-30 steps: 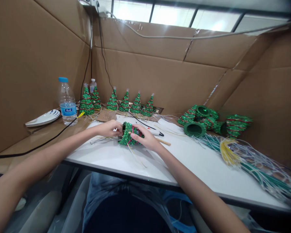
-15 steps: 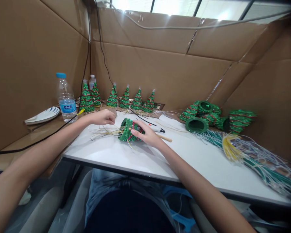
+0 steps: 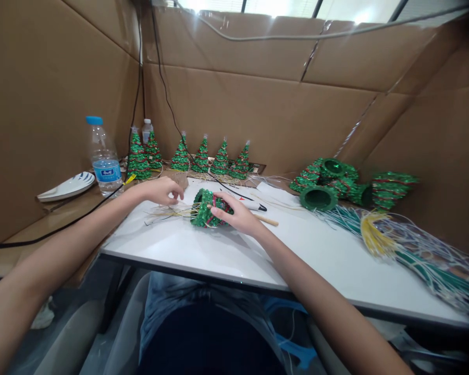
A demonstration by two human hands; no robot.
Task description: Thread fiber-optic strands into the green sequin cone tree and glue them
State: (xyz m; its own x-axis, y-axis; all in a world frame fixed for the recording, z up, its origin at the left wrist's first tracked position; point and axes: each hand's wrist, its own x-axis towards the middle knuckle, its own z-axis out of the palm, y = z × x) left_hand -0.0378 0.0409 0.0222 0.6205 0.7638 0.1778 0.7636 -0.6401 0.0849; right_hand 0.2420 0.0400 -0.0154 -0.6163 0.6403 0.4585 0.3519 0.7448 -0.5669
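Note:
A small green tinsel Christmas tree [image 3: 204, 209] with red trim lies on its side on the white table, its hollow base facing left. My right hand [image 3: 234, 212] is closed around its right part and hides the tip. From the open base thin yellowish and white wires [image 3: 170, 211] stick out to the left. My left hand [image 3: 166, 191] hovers just above these wires with its fingers loosely bent and apart, and nothing shows in it.
Several finished-looking trees [image 3: 221, 157] stand along the back. More hollow trees [image 3: 318, 198] lie at the right, near wire bundles [image 3: 379, 237]. A white glue gun [image 3: 254, 205] lies behind my right hand. At left are a water bottle [image 3: 107, 172] and a white dish [image 3: 68, 186].
My left hand's fingers have opened from a pinch, and the hand has shifted slightly left. The tree and my right hand stay in place.

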